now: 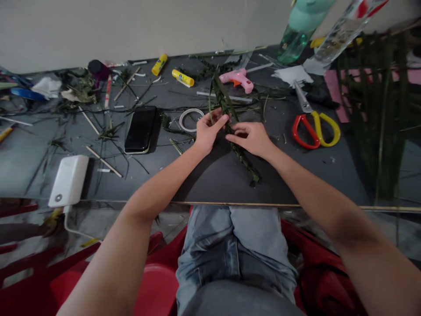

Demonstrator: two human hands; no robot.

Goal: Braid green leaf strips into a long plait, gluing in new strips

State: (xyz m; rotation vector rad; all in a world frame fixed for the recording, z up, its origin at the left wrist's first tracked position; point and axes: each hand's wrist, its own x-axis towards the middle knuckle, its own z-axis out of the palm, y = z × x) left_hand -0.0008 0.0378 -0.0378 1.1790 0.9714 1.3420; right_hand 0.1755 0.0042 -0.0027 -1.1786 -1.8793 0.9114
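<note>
A dark green braided leaf strip [241,157] runs slantwise over the grey table, its loose blades at the top and its lower end near the front edge. My left hand [210,129] pinches it from the left, thumb and fingers on the upper braid. On its right side, my right hand [250,137] holds the braid just below, with thumb and forefinger close together. Part of the strip is hidden behind the fingers. A white tape ring [191,120] lies left of my left hand.
Scissors [304,131] lie right of my hands, a pink glue gun [237,80] behind them. On the left are a phone [140,130] and a white power bank [69,181]. Bottles [296,35] stand back right; long green leaves [381,114] lie far right.
</note>
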